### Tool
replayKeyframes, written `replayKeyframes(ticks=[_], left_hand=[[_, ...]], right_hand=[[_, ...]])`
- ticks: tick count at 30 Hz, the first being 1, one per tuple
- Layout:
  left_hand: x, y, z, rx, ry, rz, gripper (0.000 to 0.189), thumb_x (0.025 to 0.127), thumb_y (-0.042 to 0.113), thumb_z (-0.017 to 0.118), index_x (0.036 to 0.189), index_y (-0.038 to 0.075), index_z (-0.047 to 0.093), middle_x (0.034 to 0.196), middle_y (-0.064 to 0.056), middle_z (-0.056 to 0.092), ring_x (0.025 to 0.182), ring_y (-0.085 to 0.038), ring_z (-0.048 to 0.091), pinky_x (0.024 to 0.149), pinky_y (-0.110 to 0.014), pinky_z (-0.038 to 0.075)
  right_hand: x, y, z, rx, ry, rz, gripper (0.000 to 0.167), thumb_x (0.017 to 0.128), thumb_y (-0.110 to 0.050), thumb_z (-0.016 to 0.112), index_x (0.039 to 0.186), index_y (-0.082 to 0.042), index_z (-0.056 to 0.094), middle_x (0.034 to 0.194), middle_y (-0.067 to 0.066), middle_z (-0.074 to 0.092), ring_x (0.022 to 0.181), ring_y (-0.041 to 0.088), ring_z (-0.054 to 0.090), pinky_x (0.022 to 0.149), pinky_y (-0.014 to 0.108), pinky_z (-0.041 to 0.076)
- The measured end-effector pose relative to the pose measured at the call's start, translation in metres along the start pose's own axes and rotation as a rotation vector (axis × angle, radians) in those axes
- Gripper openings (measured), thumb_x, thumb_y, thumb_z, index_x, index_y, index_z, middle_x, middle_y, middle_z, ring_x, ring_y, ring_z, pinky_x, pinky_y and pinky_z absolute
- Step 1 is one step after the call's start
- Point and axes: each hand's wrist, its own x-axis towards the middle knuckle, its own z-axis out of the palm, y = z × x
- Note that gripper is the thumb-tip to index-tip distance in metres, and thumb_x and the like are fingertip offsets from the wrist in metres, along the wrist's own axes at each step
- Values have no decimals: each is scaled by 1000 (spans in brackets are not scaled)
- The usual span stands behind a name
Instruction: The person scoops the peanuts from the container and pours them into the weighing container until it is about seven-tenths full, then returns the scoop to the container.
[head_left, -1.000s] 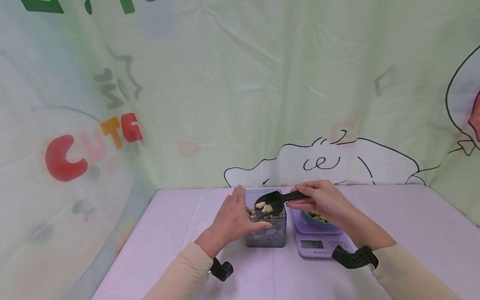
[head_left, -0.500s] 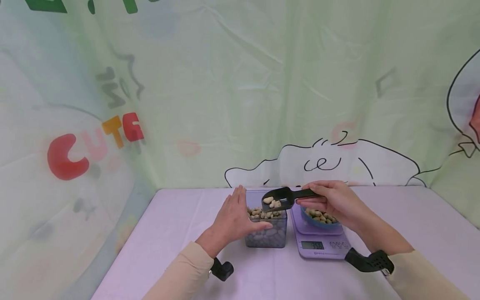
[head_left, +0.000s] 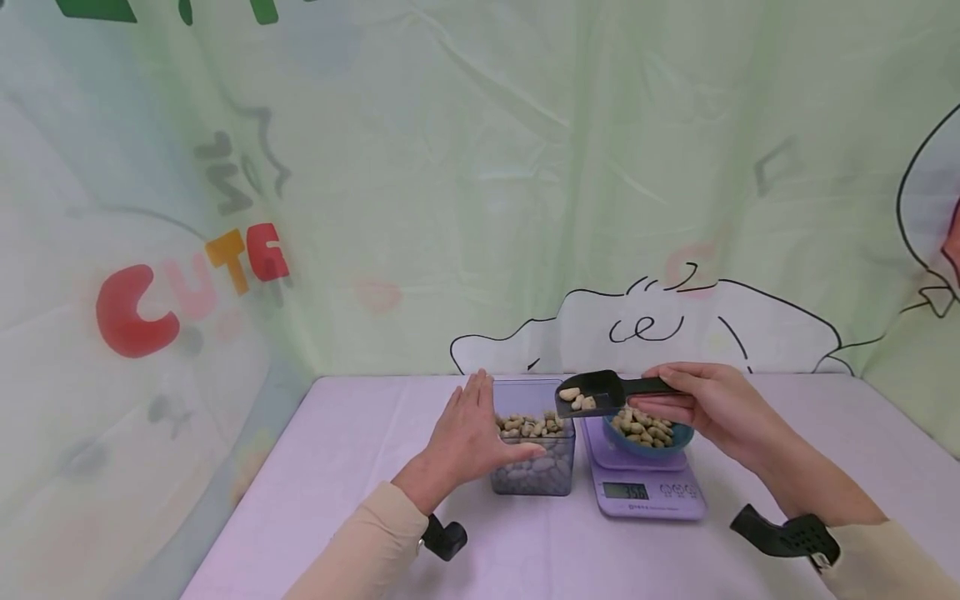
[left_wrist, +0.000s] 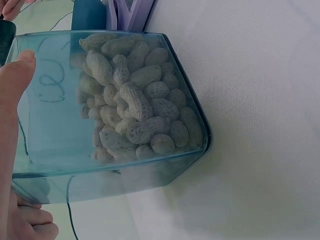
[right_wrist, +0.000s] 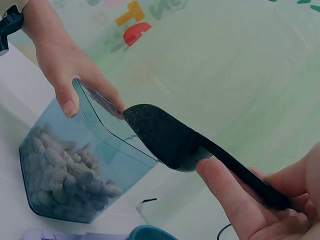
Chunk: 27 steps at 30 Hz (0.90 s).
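Observation:
My left hand (head_left: 471, 437) holds the corner of a clear bluish plastic container (head_left: 531, 477), thumb on the near side and fingers along the left side. Unshelled peanuts (left_wrist: 135, 100) fill its lower part. My right hand (head_left: 708, 408) grips the handle of a black scoop (head_left: 611, 385), which carries a few peanuts (head_left: 577, 400). The scoop hangs between the container's right edge and a blue bowl (head_left: 684, 437), slightly above both. Peanuts lie in the bowl, which stands on a purple kitchen scale (head_left: 652, 500). In the right wrist view the scoop's underside faces the camera.
A pale lilac cloth covers the table (head_left: 360, 467). Behind it hangs a light green printed curtain (head_left: 450, 208), close to the table's far edge. The scale stands just right of the container, its display (head_left: 626, 491) lit with digits.
My right hand has moved right with the loaded scoop, from over the container toward the bowl, uncovering more of the peanuts in both. My left hand has stayed at the container.

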Motion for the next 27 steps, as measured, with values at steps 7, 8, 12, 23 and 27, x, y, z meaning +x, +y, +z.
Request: replayKeyframes(ticks=[7,8,12,23,27], left_hand=[[0,0,-1,38,-7,0,124,75,84,56,155,-4,21,164,-20,20,153,-29,20,125,-43,20],[0,0,-1,42,-8,-1,124,75,85,56,155,-4,21,164,-20,19,153,-29,20,125,-43,20],[0,1,-1,52,-14,1,125,75,86,54,156,-4,21,164,-20,19,153,-29,20,125,-43,20],[0,0,-1,42,0,1,125,75,85,55,155,-4,22,164,-20,20,153,-29,21,125,-43,21],[0,0,-1,41,2,4,125,75,85,56,155,-4,22,164,-20,21,153,-30,22,125,-43,21]], right_hand=[[-8,1,-17,-1,25,1,14,103,-18,55,105,-14,67,104,6,75,98,23,74,89,32,57],[-10,1,-19,5,27,2,14,102,-17,55,105,-15,68,104,5,75,98,23,74,88,32,57],[-14,2,-29,14,50,2,17,102,-17,55,102,-18,73,104,0,75,96,22,75,86,30,58],[-21,7,-55,-42,145,-38,21,103,-20,54,100,-27,74,100,-9,75,92,19,76,82,31,59],[-24,9,-62,-121,184,-41,18,104,-23,52,107,-18,69,97,-8,76,90,18,76,80,29,59]])
